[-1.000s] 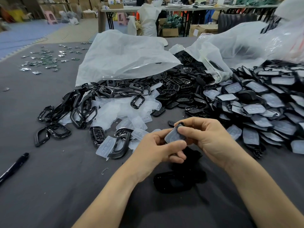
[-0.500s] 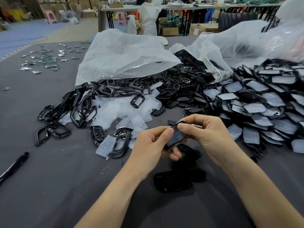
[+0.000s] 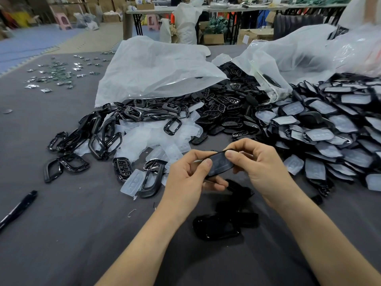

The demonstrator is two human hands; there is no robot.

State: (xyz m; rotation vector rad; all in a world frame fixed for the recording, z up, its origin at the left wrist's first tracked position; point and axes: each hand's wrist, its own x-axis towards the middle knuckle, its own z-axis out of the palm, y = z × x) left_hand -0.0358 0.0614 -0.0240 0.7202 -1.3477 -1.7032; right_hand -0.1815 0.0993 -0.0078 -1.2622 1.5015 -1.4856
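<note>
Head view: left hand (image 3: 185, 178) and right hand (image 3: 261, 164): fingers pinch small black oval plastic shell (image 3: 219, 164).
Position: above grey worktop (image 3: 72, 234).

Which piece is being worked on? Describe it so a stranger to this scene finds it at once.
On the grey table, look nearer than the heaps of black and translucent parts. There the left hand and right hand meet, pinching one small black piece with a cloudy face. It alone is held off the table.

I see a glossy black shell (image 3: 219, 165) (translucent whitish pad inside), on a plain grey counter (image 3: 61, 234).
</note>
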